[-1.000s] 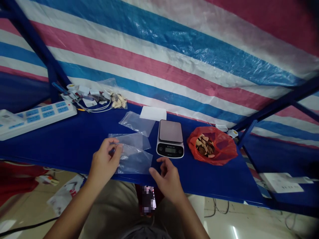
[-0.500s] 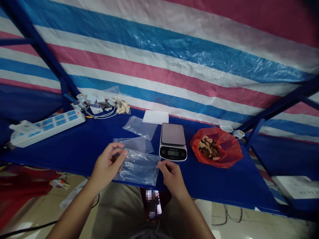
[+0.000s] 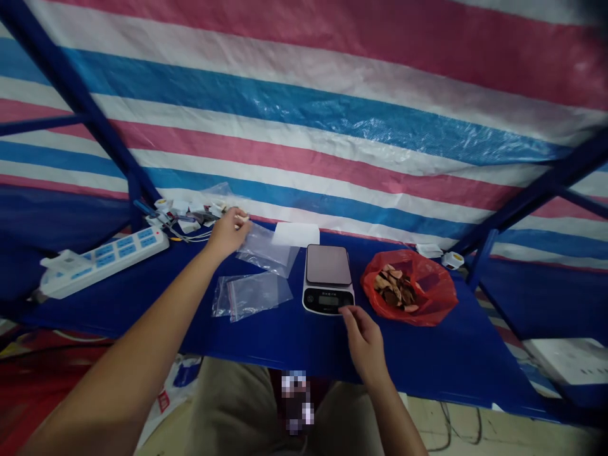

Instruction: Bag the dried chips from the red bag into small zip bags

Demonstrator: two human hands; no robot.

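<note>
Sitting flat, the white scale (image 3: 327,273) has a black front panel (image 3: 314,305).

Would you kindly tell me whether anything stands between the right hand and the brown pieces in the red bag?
The near side of the red bag stands between the right hand and the brown pieces, which show through its open top; nothing else visible does.

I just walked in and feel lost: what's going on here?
A person is working with both hands at a blue table. The left hand is at the back, beside a clear bag; its grip can't be made out. The right hand is at the front right corner of a digital scale. More clear bags lie left of the scale, and an open red bag holding dried-looking slices sits to its right.
</note>
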